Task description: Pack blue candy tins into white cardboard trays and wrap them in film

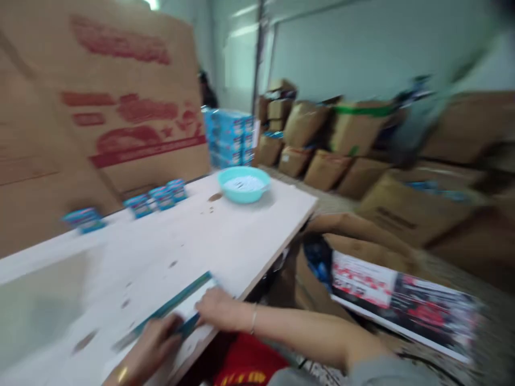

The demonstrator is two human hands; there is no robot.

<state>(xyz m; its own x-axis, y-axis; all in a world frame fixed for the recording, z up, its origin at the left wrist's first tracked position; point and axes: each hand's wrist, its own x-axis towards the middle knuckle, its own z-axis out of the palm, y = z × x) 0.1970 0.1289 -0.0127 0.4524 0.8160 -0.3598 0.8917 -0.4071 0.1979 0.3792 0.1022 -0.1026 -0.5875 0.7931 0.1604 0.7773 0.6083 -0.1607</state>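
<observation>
At the near edge of the white table lies a flat card or sleeve, white with a teal border. My right hand is at its right end, fingers bent down on it; blur hides whether they pinch it. My left hand rests over its near left part, with curled fingers close to the border. A turquoise bowl of small white pieces stands at the table's far right. Several small blue packs stand in a row along the back edge.
Large printed cardboard rises behind the table. Wrapped blue packs are stacked beyond the bowl. Right of the table are an open brown sack, a printed sheet and several filled sacks. A translucent sheet lies left.
</observation>
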